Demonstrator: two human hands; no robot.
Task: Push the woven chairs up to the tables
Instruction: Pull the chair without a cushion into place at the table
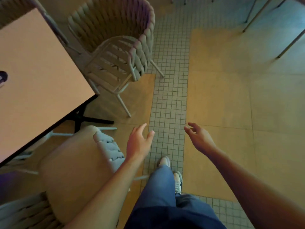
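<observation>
Okay, head view, looking straight down. Both hands are out in front at about the same height, fingers spread and loosely curled, holding nothing and touching nothing.

Left hand (139,141): palm turned inward, thumb toward the right hand, hovering over the seam between the tan floor slab and the strip of small square tiles (168,103). Right hand (198,139): fingers pointing toward the left hand, over the far edge of that tile strip. The strip runs between the two hands and away from the person.

Near woven chair (74,164): just left of and below the left forearm, padded tan back with a woven side panel, its seat end toward the table. Hand is beside it, not on it. Whether its front is under the tabletop, I cannot tell.

Far woven chair (122,47): well ahead of the left hand, up and to the left. Curved woven back, slatted seat, pale metal legs. It sits angled at the table's corner, seat just beside the table edge, not tucked under.

Table (41,66): pinkish square top, far left of the left hand, on a dark cross base. A small dark object sits at its left edge, cut off by the frame.

Thin legs of other furniture (262,14) show ahead of the right hand, well apart.

Below the hands: blue trousers, pale sneakers (177,180) on the tile strip.
</observation>
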